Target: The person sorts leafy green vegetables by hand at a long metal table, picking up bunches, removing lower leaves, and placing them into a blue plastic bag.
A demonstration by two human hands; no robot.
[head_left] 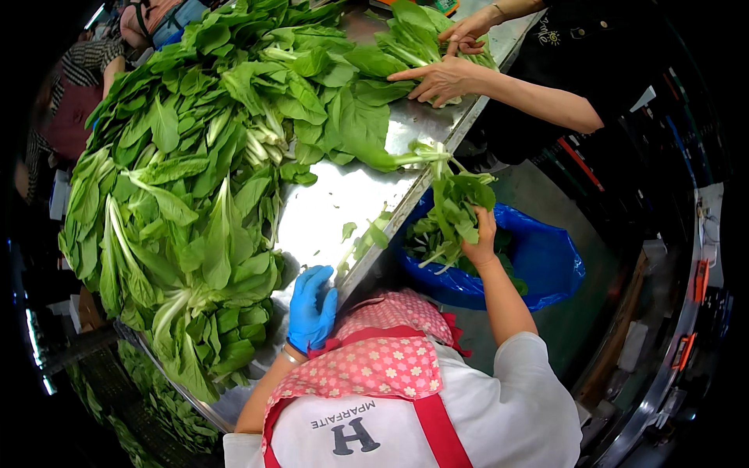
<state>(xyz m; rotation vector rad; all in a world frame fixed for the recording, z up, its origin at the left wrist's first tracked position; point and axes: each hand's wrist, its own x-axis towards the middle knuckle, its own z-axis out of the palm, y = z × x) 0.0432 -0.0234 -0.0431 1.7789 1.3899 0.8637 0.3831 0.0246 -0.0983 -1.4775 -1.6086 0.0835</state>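
Observation:
My left hand (312, 308), in a blue glove, lies at the near edge of the metal table (374, 187), palm down with its fingers stretched out and nothing in them. Beside it spreads a big heap of leafy greens (187, 210) with pale stalks, much like bok choy. Past the table's right edge, my bare right hand (484, 238) grips a bunch of loose green leaves (460, 203). These hang over a blue plastic bag (554, 269) that has more leaves inside. One stalk with a broad leaf (421, 156) lies across the table edge just above the bunch.
Across the table's right side, another person's hands (445, 78) handle greens at the far end. Leaf scraps (367, 238) lie near the table edge. Further people (86, 101) stand at the far left. A crate of greens (164, 398) sits lower left, beneath the table.

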